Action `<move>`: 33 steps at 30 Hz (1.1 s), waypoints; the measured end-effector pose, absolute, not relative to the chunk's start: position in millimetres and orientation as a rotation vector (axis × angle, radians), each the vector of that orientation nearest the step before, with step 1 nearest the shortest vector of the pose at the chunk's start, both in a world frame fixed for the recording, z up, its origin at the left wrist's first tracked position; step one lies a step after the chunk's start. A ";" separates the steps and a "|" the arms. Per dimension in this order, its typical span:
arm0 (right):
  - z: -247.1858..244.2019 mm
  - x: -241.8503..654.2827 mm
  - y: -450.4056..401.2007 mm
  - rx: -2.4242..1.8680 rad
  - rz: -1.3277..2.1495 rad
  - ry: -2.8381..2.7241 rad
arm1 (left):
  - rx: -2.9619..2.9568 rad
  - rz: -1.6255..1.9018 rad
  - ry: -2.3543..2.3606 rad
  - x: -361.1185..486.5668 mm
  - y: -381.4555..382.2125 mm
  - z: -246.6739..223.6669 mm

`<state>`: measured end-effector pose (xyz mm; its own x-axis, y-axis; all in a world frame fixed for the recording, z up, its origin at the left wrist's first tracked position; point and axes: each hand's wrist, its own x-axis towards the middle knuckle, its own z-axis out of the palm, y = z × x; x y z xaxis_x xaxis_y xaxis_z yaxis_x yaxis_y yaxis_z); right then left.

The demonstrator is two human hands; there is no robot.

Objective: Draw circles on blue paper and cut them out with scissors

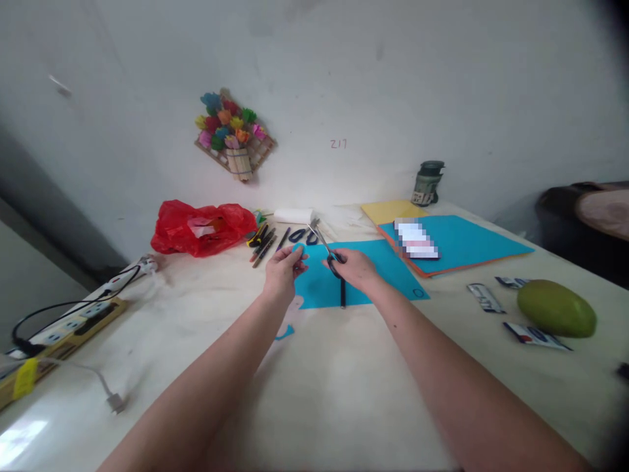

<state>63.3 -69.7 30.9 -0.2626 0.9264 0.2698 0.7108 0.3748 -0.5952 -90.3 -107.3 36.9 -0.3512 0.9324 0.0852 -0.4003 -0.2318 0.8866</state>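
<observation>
My left hand [284, 269] pinches a small piece of blue paper [298, 248] between thumb and fingers. In my right hand [354, 267] is a pair of scissors [323, 240], my fingers at the dark handles and the blades pointing up and left, apart from the small piece. Beneath both hands lies a blue sheet [388, 282] with a small circle drawn near its right corner. A black pen [343, 294] rests on the sheet below my right hand. Blue paper scraps [285, 333] lie by my left forearm, which partly hides that area.
Several pens [265, 248] and a red plastic bag [196, 229] sit at the back left. To the right are stacked coloured sheets [472, 239] with a phone [417, 238], a green mango [556, 308] and small packets [535, 335]. A power strip [73, 324] runs along the left.
</observation>
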 end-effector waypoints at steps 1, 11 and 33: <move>30.3 64.6 -68.5 -1.472 0.418 -2.062 | 0.778 1.768 0.994 -86.0 -106.6 32.8; 28.2 65.6 -68.7 -1.782 0.050 -2.229 | 0.724 1.691 0.900 -83.4 -112.7 13.6; 37.4 60.2 -76.7 -0.989 1.337 -1.630 | 0.684 1.524 0.835 -80.9 -118.5 15.1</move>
